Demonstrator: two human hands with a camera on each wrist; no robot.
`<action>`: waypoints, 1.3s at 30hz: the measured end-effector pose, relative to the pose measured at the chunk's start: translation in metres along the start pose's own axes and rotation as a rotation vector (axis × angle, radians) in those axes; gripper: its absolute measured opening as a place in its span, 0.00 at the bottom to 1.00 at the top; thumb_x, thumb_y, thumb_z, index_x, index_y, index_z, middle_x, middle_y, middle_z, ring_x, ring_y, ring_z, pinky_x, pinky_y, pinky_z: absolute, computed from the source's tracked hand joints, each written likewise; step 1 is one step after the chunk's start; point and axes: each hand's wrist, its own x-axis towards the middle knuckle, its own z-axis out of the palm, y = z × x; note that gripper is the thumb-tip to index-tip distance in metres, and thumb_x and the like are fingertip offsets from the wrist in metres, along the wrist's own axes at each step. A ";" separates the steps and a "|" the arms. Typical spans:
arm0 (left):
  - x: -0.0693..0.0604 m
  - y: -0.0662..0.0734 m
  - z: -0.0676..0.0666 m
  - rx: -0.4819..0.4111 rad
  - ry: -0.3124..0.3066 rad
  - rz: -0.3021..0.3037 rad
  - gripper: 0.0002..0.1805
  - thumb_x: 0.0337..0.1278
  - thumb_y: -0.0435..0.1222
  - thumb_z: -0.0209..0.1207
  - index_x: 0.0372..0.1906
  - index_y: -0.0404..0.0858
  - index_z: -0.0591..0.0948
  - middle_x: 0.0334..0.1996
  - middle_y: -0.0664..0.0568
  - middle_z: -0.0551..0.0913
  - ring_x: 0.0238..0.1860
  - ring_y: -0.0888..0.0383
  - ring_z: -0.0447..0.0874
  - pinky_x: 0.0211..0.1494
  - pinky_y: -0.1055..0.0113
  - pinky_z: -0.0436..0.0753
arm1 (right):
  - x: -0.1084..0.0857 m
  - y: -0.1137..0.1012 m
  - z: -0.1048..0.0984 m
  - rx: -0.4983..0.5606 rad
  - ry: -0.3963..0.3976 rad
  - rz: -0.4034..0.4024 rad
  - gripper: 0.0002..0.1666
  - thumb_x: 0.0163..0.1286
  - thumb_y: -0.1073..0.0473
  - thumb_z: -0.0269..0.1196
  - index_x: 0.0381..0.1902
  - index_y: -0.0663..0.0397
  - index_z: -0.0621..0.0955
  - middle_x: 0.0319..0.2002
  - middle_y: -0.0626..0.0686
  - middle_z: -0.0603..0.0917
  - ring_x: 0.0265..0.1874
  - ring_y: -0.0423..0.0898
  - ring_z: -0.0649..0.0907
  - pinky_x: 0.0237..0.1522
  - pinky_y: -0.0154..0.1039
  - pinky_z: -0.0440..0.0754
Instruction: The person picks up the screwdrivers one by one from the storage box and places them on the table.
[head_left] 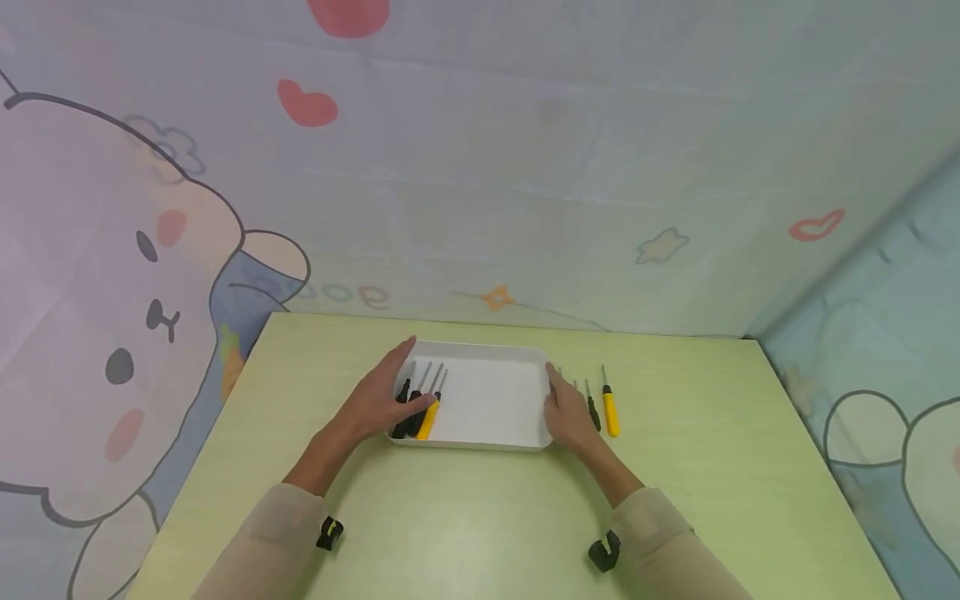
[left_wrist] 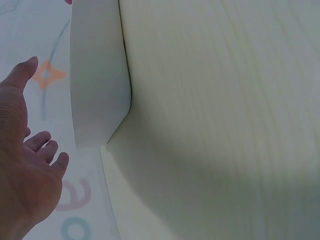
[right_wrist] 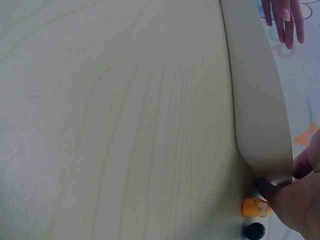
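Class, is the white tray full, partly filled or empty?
Partly filled: screwdrivers lie in the tray, at its left end; the middle is bare.

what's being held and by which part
The white tray, gripped at its right end by the right hand; the left hand is over its left end, apparently gripping nothing.

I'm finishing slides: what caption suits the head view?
Left hand and right hand at opposite ends of a white tray, screwdrivers inside, more screwdrivers alongside.
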 end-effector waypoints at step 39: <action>0.003 0.022 -0.016 0.359 -0.288 0.107 0.60 0.50 0.51 0.81 0.84 0.42 0.61 0.80 0.41 0.64 0.78 0.40 0.65 0.71 0.40 0.75 | 0.000 0.001 0.003 -0.043 0.012 -0.023 0.35 0.80 0.69 0.45 0.82 0.70 0.58 0.77 0.69 0.66 0.77 0.62 0.68 0.77 0.59 0.65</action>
